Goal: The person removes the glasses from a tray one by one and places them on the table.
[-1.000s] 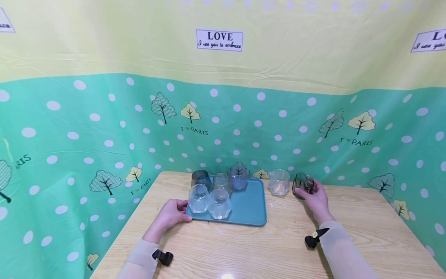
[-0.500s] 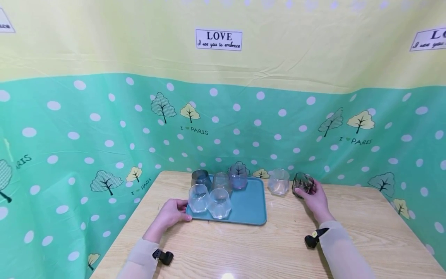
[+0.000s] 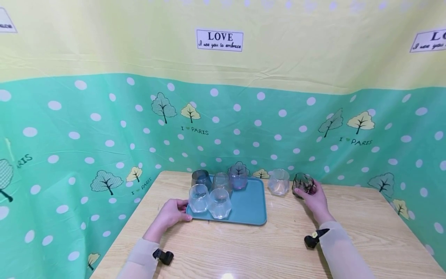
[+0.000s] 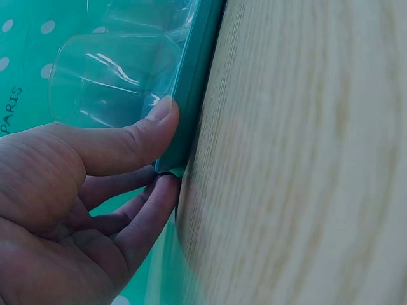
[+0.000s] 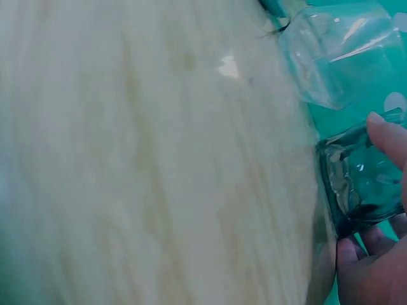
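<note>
Dark smoky faceted glass tumbler (image 3: 301, 183) is to the right of the flat rectangular blue-green tray (image 3: 247, 209), its sides pinched between the thumb and fingers of the person's right hand (image 3: 318, 201). Nearer the tray's right edge stands a clear faceted glass (image 3: 278, 183). The tray holds five glasses: two clear faceted ones (image 3: 220, 204) toward its near left, a dark grey one (image 3: 201, 177) far left, a faintly grey one (image 3: 222, 180) beside that, and a pale purple one (image 3: 238, 179) at the far edge. The left hand (image 3: 170, 212) pinches the tray's near left corner.
</note>
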### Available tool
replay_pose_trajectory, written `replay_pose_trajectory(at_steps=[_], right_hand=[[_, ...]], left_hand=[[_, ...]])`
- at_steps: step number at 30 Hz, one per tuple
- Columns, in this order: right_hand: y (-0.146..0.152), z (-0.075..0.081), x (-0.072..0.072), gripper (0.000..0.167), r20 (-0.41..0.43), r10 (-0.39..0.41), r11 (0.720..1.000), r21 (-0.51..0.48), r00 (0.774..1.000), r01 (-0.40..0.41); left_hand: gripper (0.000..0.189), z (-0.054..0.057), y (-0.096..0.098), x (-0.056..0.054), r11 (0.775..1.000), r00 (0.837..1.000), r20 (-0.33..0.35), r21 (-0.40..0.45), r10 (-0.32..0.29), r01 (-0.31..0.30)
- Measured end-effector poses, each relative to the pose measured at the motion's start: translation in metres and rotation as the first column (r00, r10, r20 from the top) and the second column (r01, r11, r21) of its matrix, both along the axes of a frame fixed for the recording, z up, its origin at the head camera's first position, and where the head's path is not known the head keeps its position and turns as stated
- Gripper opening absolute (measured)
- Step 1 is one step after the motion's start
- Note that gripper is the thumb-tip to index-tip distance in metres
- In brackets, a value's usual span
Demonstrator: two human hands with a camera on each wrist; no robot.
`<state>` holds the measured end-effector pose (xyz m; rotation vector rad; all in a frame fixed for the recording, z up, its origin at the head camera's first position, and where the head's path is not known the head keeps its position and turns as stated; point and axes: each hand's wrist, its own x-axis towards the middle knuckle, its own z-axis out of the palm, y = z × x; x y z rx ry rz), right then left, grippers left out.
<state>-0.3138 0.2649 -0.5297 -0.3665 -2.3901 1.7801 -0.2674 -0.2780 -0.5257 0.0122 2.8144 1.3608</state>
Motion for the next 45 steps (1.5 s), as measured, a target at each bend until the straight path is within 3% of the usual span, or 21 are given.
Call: replay_pose_trajectory(at_steps=[3, 6, 11, 15, 17, 19, 21, 24, 26, 29, 32, 36, 45], right_hand=[[-0.002, 0.005, 0.002, 0.115, -0.006, -0.05, 0.995, -0.089, 0.999, 0.05], [-0.008, 0.011, 0.009, 0.112, -0.034, -0.178, 0.963, -0.211, 0.983, 0.167], [-0.031, 0.017, 0.023, 0.092, -0.155, -0.394, 0.858, -0.415, 0.906, 0.302], [-0.068, 0.026, 0.031, 0.072, -0.251, -0.477, 0.808, -0.502, 0.842, 0.308], [-0.088, 0.028, 0.038, 0.065, -0.28, -0.48, 0.803, -0.521, 0.831, 0.288], [-0.109, 0.031, 0.045, 0.06, -0.298, -0.446, 0.82, -0.514, 0.844, 0.252], [-0.128, 0.032, 0.052, 0.059, -0.318, -0.373, 0.853, -0.487, 0.872, 0.187], [-0.158, 0.032, 0.06, 0.063, -0.322, -0.181, 0.913, -0.407, 0.929, 0.036], [-0.177, 0.03, 0.062, 0.067, -0.324, -0.023, 0.935, -0.341, 0.946, -0.094], [-0.205, 0.025, 0.063, 0.072, -0.289, 0.198, 0.931, -0.244, 0.936, -0.273], [-0.228, 0.016, 0.063, 0.078, -0.246, 0.326, 0.903, -0.206, 0.913, -0.378], [-0.248, 0.006, 0.064, 0.088, -0.192, 0.373, 0.891, -0.2, 0.908, -0.408], [-0.263, -0.005, 0.062, 0.095, -0.156, 0.375, 0.908, -0.137, 0.914, -0.396]], left_hand=[[0.069, 0.0, 0.001, -0.002, 1.0, 1.0, -0.003, 0.011, -0.005, 0.005], [0.069, 0.0, 0.004, -0.003, 1.0, 1.0, -0.002, 0.028, -0.011, 0.011], [0.069, -0.002, 0.005, -0.003, 0.999, 1.0, 0.003, 0.033, -0.002, 0.002], [0.069, -0.004, 0.002, -0.001, 1.0, 1.0, -0.005, 0.021, 0.015, -0.015], [0.07, -0.006, 0.001, -0.001, 1.0, 1.0, -0.006, 0.013, 0.015, -0.015], [0.069, -0.007, 0.001, -0.001, 1.0, 1.0, -0.007, 0.003, 0.014, -0.014], [0.069, -0.007, 0.001, -0.002, 1.0, 1.0, -0.004, 0.0, 0.014, -0.014], [0.069, -0.008, 0.0, -0.003, 1.0, 1.0, 0.0, 0.002, 0.015, -0.015], [0.069, -0.009, 0.001, -0.004, 1.0, 1.0, 0.005, 0.007, 0.021, -0.021], [0.069, -0.009, 0.0, -0.005, 1.0, 1.0, 0.0, 0.003, 0.017, -0.017], [0.07, -0.008, 0.0, -0.004, 1.0, 1.0, 0.001, 0.005, 0.016, -0.016], [0.07, -0.007, 0.001, -0.002, 1.0, 1.0, 0.003, 0.009, 0.012, -0.012], [0.069, -0.006, 0.0, -0.002, 1.0, 1.0, 0.01, 0.007, 0.012, -0.012]])
